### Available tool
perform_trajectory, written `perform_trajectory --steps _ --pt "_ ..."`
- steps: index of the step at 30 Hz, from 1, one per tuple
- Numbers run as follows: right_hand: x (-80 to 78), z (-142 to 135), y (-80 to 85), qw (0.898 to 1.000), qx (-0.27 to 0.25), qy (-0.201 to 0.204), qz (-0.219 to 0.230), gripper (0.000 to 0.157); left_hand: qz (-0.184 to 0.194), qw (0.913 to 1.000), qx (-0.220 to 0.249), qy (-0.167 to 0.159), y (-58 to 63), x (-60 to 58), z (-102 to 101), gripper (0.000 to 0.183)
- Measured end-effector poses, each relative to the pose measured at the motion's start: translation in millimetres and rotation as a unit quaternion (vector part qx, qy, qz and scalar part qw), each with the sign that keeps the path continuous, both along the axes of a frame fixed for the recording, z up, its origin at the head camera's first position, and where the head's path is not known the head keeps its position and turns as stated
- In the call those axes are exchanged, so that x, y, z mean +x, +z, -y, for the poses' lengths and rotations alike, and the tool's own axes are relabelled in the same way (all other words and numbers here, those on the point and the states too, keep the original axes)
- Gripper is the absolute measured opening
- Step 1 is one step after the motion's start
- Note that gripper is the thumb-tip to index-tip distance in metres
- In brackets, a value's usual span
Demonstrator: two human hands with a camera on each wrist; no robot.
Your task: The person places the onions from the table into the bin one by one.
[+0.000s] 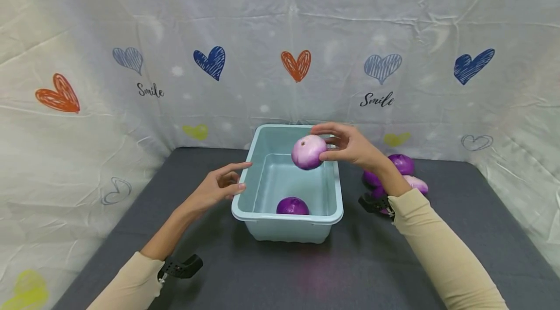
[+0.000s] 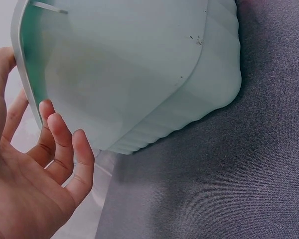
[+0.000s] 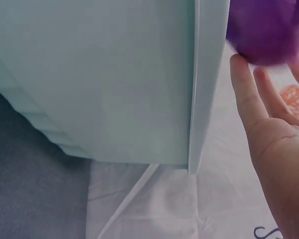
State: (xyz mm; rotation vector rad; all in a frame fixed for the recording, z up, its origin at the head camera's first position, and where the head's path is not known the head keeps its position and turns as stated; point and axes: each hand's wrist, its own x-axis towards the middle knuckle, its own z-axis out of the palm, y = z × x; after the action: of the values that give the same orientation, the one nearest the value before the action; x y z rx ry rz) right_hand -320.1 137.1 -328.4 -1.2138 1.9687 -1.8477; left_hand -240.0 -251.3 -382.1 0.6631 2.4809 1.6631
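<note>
My right hand (image 1: 350,147) grips a red onion (image 1: 308,152) between thumb and fingers, above the right part of a pale blue plastic basin (image 1: 287,230). The held onion shows its pale root end in the head view; in the right wrist view a blurred purple side of the onion (image 3: 266,30) appears beyond the basin's rim (image 3: 209,74). Inside the basin, near its front wall, sits another red onion (image 1: 292,206). My left hand (image 1: 220,184) is at the basin's left rim, fingertips touching it, the other fingers loosely bent in the left wrist view.
Several more red onions (image 1: 401,164) lie on the dark grey table (image 1: 271,276) right of the basin, partly hidden by my right forearm. A white curtain (image 1: 253,18) with printed hearts hangs behind the table and along its sides.
</note>
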Motion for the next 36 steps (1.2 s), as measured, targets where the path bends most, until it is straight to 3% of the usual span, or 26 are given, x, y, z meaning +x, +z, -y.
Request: perform_trajectory --steps 4,15,23,36 --pt "1.7 -8 -0.7 1.0 -0.008 0.002 0.016 0.06 0.0 1.0 0.001 -0.002 0.0 0.2 0 0.054" --pt "9.4 -57 -6.8 0.998 0.009 -0.066 -0.005 0.052 -0.001 1.0 0.004 -0.004 -1.0 -0.5 0 0.055" --pt "13.0 -97 -17.6 0.995 0.025 -0.099 0.014 0.05 0.002 1.0 0.004 -0.005 -1.0 -0.6 0 0.055" --pt "27.2 -153 -29.6 0.983 0.076 -0.165 0.0 0.047 0.001 1.0 -0.002 -0.001 0.1 0.7 -1 0.055"
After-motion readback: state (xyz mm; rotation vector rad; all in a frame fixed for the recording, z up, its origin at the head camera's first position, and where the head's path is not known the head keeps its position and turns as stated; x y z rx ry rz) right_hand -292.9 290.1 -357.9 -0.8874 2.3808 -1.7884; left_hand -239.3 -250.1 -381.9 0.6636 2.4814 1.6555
